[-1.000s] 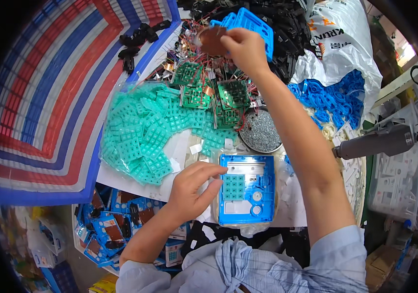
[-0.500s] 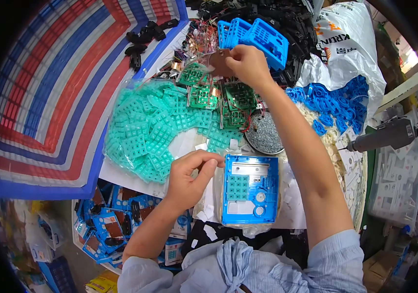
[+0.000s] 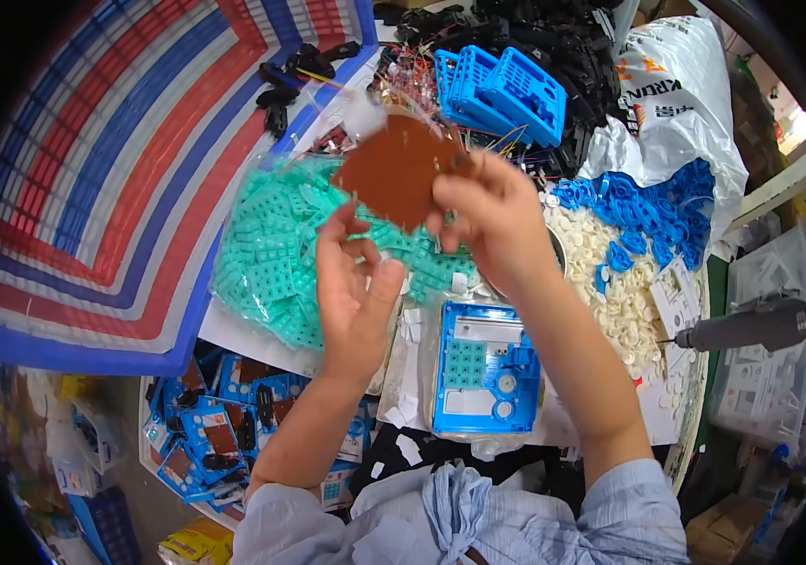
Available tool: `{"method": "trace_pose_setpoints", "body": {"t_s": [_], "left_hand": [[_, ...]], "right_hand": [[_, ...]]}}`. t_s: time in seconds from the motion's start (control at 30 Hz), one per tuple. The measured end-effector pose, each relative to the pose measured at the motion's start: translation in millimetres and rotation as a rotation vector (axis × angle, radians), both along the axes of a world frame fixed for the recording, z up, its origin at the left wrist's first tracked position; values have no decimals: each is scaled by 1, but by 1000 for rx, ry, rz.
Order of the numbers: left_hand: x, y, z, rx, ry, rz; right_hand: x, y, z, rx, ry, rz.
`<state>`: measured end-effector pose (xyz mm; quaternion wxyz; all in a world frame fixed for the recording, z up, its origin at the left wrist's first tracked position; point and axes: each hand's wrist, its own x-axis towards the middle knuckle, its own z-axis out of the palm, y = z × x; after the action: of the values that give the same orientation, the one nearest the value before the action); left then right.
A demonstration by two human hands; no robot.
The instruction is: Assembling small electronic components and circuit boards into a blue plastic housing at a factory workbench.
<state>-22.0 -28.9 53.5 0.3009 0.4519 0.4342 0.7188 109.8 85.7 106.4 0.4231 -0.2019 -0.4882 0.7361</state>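
Note:
My right hand (image 3: 497, 212) pinches a brown circuit board (image 3: 398, 174) by its right edge, holding it up over the table with the plain brown side showing. My left hand (image 3: 356, 292) is just below the board's lower left corner, fingers apart and slightly curled; whether a fingertip touches the board I cannot tell. Nearer to me lies an open blue plastic housing (image 3: 523, 414), its inside facing up. A teal rubber keypad (image 3: 466, 365) sits in its left half. The board and my hands cover most of the green circuit boards behind.
Left of my hands is a clear bag of teal keypads (image 3: 271, 250), beside a striped crate (image 3: 172, 353). Blue housings (image 3: 525, 94) stand at the back. Cream pieces (image 3: 601, 292), blue parts (image 3: 657, 202) and an electric screwdriver (image 3: 747, 327) are on the right. Blue units (image 3: 210, 428) fill a container lower left.
My right hand has lifted the brown board from the circuit-board pile and brought it nearer and leftward. My left hand has risen from beside the blue housing toward the board, its fingers opening.

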Motion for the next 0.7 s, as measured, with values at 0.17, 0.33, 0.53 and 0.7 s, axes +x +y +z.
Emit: {"method": "trace_pose_setpoints", "body": {"t_s": [0.17, 0.33, 0.53, 0.7], "left_hand": [[9, -23, 16, -223, -53, -176], [5, -61, 14, -376, 48, -298], [12, -71, 16, -369, 24, -386], [11, -78, 6, -287, -136, -369]], "right_hand": [[41, -60, -27, 22, -117, 61], [60, -72, -25, 79, -213, 112], [64, -76, -37, -5, -167, 106], [66, -89, -45, -456, 202, 1]]}}
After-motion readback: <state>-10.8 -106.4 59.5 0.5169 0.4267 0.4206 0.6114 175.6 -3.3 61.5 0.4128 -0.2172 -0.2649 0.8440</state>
